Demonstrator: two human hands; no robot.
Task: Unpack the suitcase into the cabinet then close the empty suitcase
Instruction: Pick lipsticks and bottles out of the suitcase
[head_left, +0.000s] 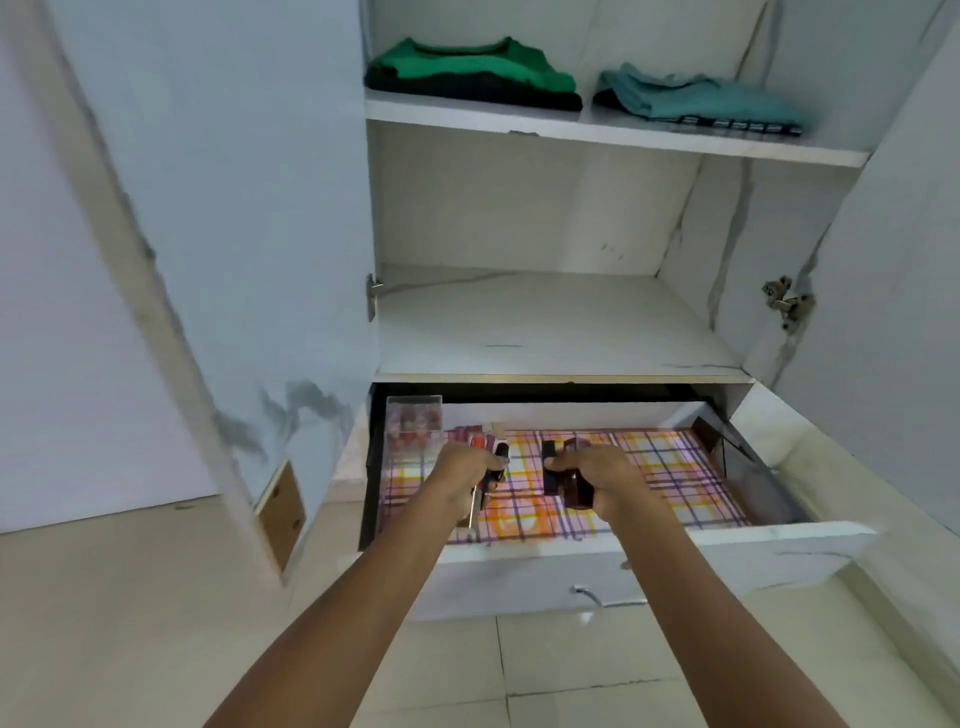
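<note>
Bottle (577, 491) (dark red) lies enclosed by the right fingers (569, 462).

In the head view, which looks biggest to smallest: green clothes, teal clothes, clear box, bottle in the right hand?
The green clothes and teal clothes look alike, so unranked at the top.
Then the clear box.
Smallest, the bottle, partly hidden by the right hand.
</note>
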